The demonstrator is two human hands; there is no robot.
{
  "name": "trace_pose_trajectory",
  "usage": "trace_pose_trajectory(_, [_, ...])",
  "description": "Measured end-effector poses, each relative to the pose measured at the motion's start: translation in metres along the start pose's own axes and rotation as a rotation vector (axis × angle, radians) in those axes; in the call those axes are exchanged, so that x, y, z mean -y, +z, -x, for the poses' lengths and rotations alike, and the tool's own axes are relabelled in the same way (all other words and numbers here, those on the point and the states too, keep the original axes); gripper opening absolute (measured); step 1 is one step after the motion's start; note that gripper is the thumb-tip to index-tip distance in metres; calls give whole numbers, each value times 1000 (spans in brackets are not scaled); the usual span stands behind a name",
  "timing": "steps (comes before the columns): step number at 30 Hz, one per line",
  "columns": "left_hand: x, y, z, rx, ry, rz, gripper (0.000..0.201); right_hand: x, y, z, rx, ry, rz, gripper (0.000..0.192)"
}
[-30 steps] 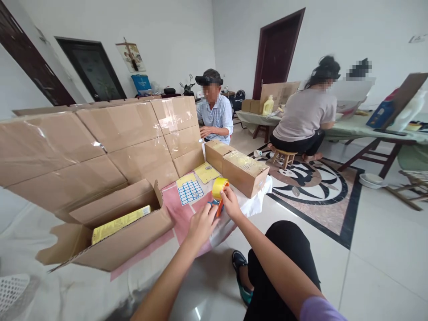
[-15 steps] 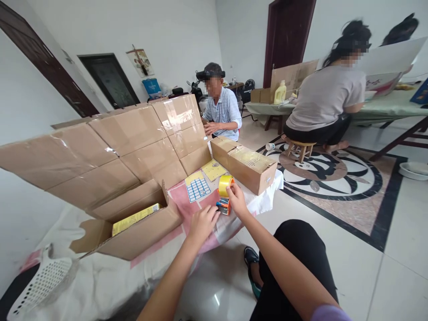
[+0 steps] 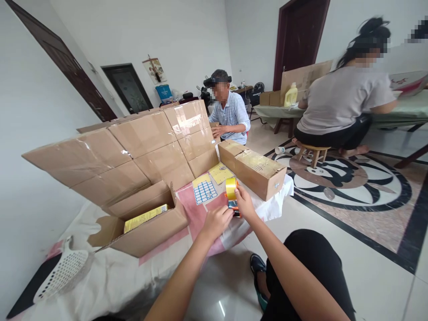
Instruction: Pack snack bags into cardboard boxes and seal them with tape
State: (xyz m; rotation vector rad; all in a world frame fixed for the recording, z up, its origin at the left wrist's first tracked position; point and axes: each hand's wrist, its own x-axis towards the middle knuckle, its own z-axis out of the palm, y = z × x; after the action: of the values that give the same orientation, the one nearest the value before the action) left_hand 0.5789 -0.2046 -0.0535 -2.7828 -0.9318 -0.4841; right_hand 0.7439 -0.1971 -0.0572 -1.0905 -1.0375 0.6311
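Both hands had met on the tape dispenser near the front edge of the tabletop, with neither one reaching far. The right hand sat on the dispenser's right side, its fingers curled against the yellow roll of tape and over the orange body below it. The left hand lay just beside and a little nearer the person, loosely closed, with its fingertips at the lower end of the dispenser; whether it truly gripped that end or only touched it I could not tell. The right hand, then, was the one higher up and farther out, and the left came at the thing from below and from the left.

The dispenser stood more or less on end, roll uppermost and body below, so its long axis ran up and away from the person rather than across the tabletop. It was on the pink cloth, with a sheet of blue labels just to its left and a yellow sheet beyond that.

To the right of the roll, close but apart from it, lay a sealed long carton. To the left, well apart from the hands, an open carton lay with a yellow packet inside, and a wall of taped cartons rose behind it. Two other people sat farther back, one across the tabletop and one on a low stool at another table.
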Motion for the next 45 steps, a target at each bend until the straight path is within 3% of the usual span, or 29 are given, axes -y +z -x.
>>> trace_pose_trajectory(10, [-23,-13,-9,68,27,-38,20,-15,1,-8,6,-75,207,46])
trace_pose_trajectory(17, [-28,-19,-6,28,-4,-39,17,-22,2,-11,-8,-29,100,47])
trace_pose_trajectory(20, [-25,-30,18,-42,-74,-58,15,-23,2,-14,1,29,67,44])
trace_pose_trajectory(23, [-7,-61,65,-148,-185,-109,19,-17,0,-14,-79,36,84,38])
trace_pose_trajectory(26, [28,-105,128,-292,-357,-216,23,3,2,-9,-236,-155,312,41])
trace_pose_trajectory(27, [41,-119,147,-405,-430,-307,20,12,6,-6,-240,-240,385,39])
trace_pose_trajectory(28, [54,-131,164,-489,-489,-395,16,21,12,-3,-207,-312,424,36])
trace_pose_trajectory(29, [66,-141,177,-499,-518,-452,18,30,21,1,-142,-363,418,32])
trace_pose_trajectory(31, [86,-151,191,-450,-510,-503,31,45,45,10,14,-413,338,26])
trace_pose_trajectory(34, [101,-152,189,-380,-477,-491,44,53,88,23,233,-379,199,25])
trace_pose_trajectory(37, [102,-147,183,-470,-433,-514,42,51,126,31,390,-282,95,30])
trace_pose_trajectory(40, [94,-142,188,-598,-369,-557,28,49,149,32,488,-263,37,39])
trace_pose_trajectory(43, [89,-135,202,-517,-249,-475,23,48,160,32,618,-393,72,40])
trace_pose_trajectory(45, [92,-133,212,-520,-283,-450,26,48,163,32,699,-471,134,40])
